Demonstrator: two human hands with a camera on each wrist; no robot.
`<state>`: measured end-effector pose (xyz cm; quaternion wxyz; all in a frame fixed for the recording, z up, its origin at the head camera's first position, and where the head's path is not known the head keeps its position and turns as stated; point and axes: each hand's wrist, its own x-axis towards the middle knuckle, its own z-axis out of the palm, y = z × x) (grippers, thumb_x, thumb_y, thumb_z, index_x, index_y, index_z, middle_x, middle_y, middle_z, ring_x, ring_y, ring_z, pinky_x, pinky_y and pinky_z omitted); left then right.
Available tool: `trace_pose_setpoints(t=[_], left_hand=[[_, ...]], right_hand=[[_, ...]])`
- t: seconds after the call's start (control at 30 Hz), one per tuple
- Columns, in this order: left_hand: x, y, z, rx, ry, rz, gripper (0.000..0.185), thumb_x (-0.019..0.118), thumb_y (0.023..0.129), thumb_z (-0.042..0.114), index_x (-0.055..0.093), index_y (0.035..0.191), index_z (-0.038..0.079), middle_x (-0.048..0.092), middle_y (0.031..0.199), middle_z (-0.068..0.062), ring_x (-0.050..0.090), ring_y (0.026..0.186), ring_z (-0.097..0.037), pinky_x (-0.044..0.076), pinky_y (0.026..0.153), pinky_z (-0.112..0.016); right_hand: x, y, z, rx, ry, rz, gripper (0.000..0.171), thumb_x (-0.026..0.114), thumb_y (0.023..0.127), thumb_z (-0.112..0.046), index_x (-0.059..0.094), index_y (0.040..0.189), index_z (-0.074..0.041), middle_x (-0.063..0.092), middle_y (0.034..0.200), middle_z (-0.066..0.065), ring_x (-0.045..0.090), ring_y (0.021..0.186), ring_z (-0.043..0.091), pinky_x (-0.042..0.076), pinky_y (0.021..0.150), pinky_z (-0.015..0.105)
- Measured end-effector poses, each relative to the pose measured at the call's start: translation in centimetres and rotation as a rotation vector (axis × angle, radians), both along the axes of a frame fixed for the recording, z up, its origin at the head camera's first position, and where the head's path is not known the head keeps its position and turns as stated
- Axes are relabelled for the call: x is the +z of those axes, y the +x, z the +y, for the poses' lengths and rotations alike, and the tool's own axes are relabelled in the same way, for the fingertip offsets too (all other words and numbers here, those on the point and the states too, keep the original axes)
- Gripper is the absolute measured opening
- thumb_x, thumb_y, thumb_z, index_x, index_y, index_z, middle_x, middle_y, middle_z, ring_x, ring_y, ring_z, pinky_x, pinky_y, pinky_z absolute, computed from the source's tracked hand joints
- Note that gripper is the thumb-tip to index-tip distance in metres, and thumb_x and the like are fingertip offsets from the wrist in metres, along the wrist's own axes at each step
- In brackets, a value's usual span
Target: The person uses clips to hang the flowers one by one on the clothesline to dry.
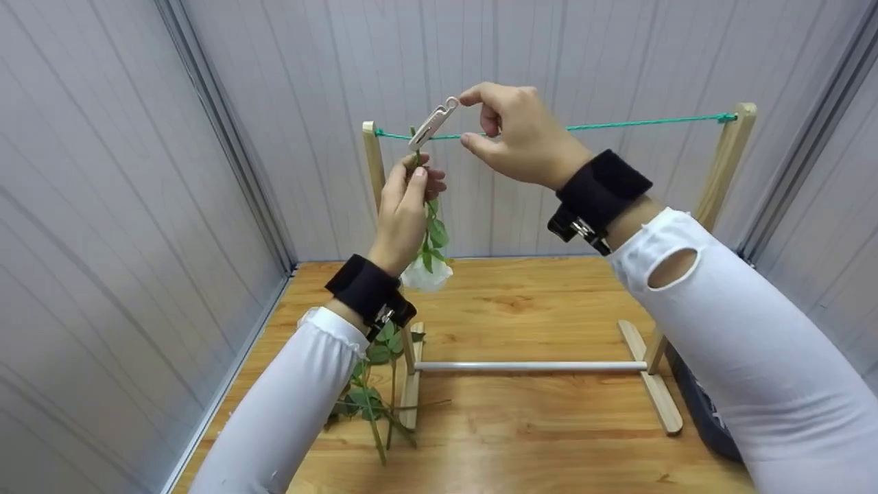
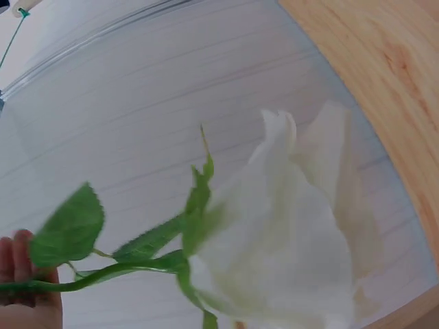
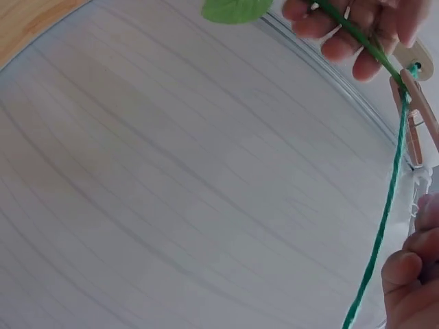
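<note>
White rose (image 1: 426, 274) hangs head-down in the head view, its green stem pinched in the fingers of the left hand (image 1: 405, 206) just below a green cord (image 1: 645, 123). The cord runs taut between the two uprights of a wooden rack (image 1: 720, 171) standing on a wooden table (image 1: 535, 425). The right hand (image 1: 518, 137) pinches the tail end of a pale clothespin (image 1: 432, 123) between thumb and forefinger; the pin's front end sits at the cord, right above the stem. More leafy stems (image 1: 374, 405) lie on the table near the rack's left foot. Both arms wear white sleeves and black wrist straps.

From the left wrist, the white rose (image 2: 288, 247) fills the frame, bloom blurred and close, with serrated leaves along its stem. Fingertips (image 2: 20, 274) hold the stem at the lower left edge.

From the right wrist, the green cord (image 3: 381, 226) crosses the right side. The clothespin (image 3: 415, 116) meets it near the top, where the left hand's fingers (image 3: 343, 27) grip the stem. The right hand's fingers (image 3: 411, 274) curl at the lower right edge against the pin's end.
</note>
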<state>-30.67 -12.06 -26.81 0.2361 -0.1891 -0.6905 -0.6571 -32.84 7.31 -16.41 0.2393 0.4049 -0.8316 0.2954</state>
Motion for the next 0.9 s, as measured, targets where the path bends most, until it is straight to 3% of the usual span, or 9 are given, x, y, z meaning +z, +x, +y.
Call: trace_pose_setpoints(t=[0.13, 0.23, 0.33, 0.4, 0.5, 0.6, 0.77, 0.9], left_hand=[[0.0, 1.0, -0.1, -0.009, -0.056, 0.024, 0.053, 0.040, 0.115, 0.010, 0.029, 0.163, -0.010, 0.047, 0.161, -0.026, 0.048, 0.153, -0.032, 0.040, 0.127, -0.036], [-0.1, 2.0, -0.3, 0.043, -0.119, 0.059, 0.060, 0.047, 0.112, 0.010, 0.027, 0.165, -0.009, 0.037, 0.170, -0.026, 0.038, 0.161, -0.032, 0.035, 0.131, -0.040], [-0.4, 3.0, -0.6, 0.139, -0.172, 0.107, 0.060, 0.053, 0.108, 0.010, 0.034, 0.162, -0.006, 0.041, 0.168, -0.024, 0.041, 0.159, -0.033, 0.038, 0.130, -0.042], [-0.8, 3.6, -0.7, 0.194, -0.188, 0.150, 0.056, 0.055, 0.105, 0.009, 0.041, 0.158, -0.007, 0.046, 0.163, -0.024, 0.046, 0.154, -0.034, 0.042, 0.126, -0.044], [-1.5, 4.4, -0.7, 0.224, -0.196, 0.215, 0.045, 0.057, 0.102, 0.007, 0.049, 0.145, -0.008, 0.056, 0.148, -0.026, 0.057, 0.138, -0.036, 0.052, 0.114, -0.044], [-2.5, 5.0, -0.7, 0.213, -0.232, 0.267, 0.032, 0.059, 0.101, 0.006, 0.054, 0.130, -0.008, 0.062, 0.127, -0.027, 0.064, 0.115, -0.034, 0.057, 0.096, -0.038], [-4.2, 5.3, -0.8, 0.176, -0.332, 0.319, 0.016, 0.060, 0.102, 0.007, 0.059, 0.114, -0.003, 0.065, 0.099, -0.018, 0.062, 0.087, -0.021, 0.052, 0.075, -0.027], [-5.8, 5.5, -0.9, 0.131, -0.430, 0.339, 0.008, 0.061, 0.104, 0.005, 0.065, 0.100, 0.000, 0.062, 0.079, -0.010, 0.053, 0.070, -0.013, 0.045, 0.063, -0.023]], right_hand=[[-0.9, 0.6, 1.3, 0.036, -0.023, 0.068, 0.030, 0.072, 0.099, -0.004, 0.069, 0.125, 0.010, 0.054, 0.081, 0.006, 0.047, 0.075, 0.016, 0.038, 0.072, 0.024], [-2.0, 1.1, 2.7, 0.102, -0.008, 0.123, 0.021, 0.075, 0.097, -0.005, 0.072, 0.112, 0.009, 0.056, 0.078, 0.012, 0.045, 0.072, 0.015, 0.036, 0.068, 0.022], [-3.6, 1.7, 4.3, 0.164, 0.040, 0.172, 0.014, 0.078, 0.097, -0.007, 0.074, 0.102, 0.006, 0.057, 0.075, 0.014, 0.044, 0.070, 0.014, 0.036, 0.066, 0.022], [-4.9, 2.1, 5.5, 0.192, 0.071, 0.204, 0.011, 0.078, 0.098, -0.008, 0.075, 0.096, 0.003, 0.057, 0.074, 0.013, 0.044, 0.070, 0.013, 0.036, 0.065, 0.023], [-6.9, 2.7, 7.5, 0.216, 0.096, 0.272, 0.010, 0.075, 0.098, -0.005, 0.073, 0.090, 0.000, 0.057, 0.072, 0.009, 0.046, 0.069, 0.012, 0.037, 0.064, 0.024], [-8.8, 3.3, 9.9, 0.233, 0.066, 0.324, 0.015, 0.071, 0.099, -0.002, 0.070, 0.084, -0.003, 0.055, 0.069, 0.005, 0.046, 0.065, 0.012, 0.035, 0.062, 0.024], [-11.6, 4.1, 14.0, 0.220, -0.028, 0.337, 0.032, 0.062, 0.110, -0.014, 0.065, 0.078, -0.010, 0.048, 0.066, 0.000, 0.038, 0.062, 0.007, 0.031, 0.058, 0.022], [-13.5, 4.7, 16.7, 0.149, -0.107, 0.310, 0.025, 0.066, 0.102, 0.000, 0.071, 0.080, -0.009, 0.052, 0.065, -0.001, 0.037, 0.061, 0.002, 0.031, 0.055, 0.019]])
